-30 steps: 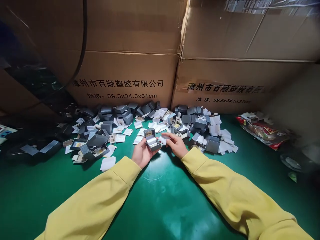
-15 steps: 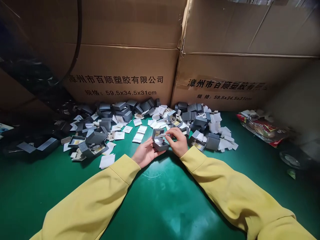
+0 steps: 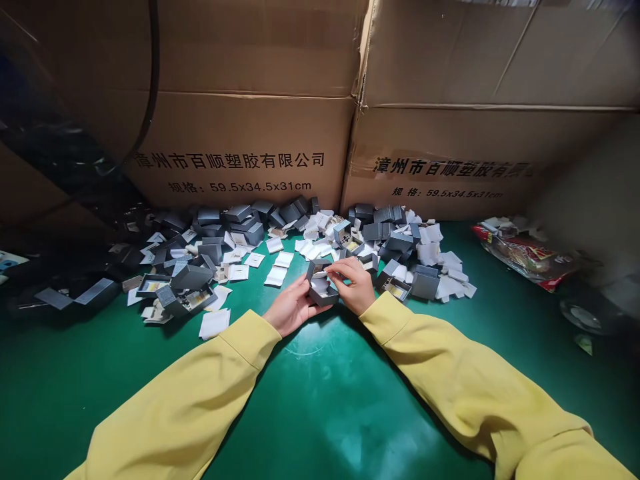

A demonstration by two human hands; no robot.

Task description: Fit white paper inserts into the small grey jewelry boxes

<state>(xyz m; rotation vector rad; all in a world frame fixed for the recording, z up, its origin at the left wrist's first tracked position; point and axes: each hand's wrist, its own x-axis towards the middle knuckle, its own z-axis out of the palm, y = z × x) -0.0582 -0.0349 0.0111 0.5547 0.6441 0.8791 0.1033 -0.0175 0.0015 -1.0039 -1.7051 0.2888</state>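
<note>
My left hand [image 3: 290, 308] is wrapped around a small dark grey box [image 3: 325, 297] with its lid raised. White lining or paper shows inside this box. At its opening, the fingertips of my right hand [image 3: 354, 285] are pinched on a white card [image 3: 321, 274], mostly hidden by the fingers and the lid. Just beyond my hands, several white cards [image 3: 276, 275] lie flat on the green table.
Heaps of dark grey boxes [image 3: 191, 275] and white papers [image 3: 453, 277] lie to the left and right on the green table [image 3: 320, 407]. Large cardboard cartons [image 3: 250, 133] stand behind. A red plastic bag [image 3: 523, 257] sits at the far right.
My right fingertips have moved slightly left and down into the box opening with the white card. The box in my left hand has tilted a little.
</note>
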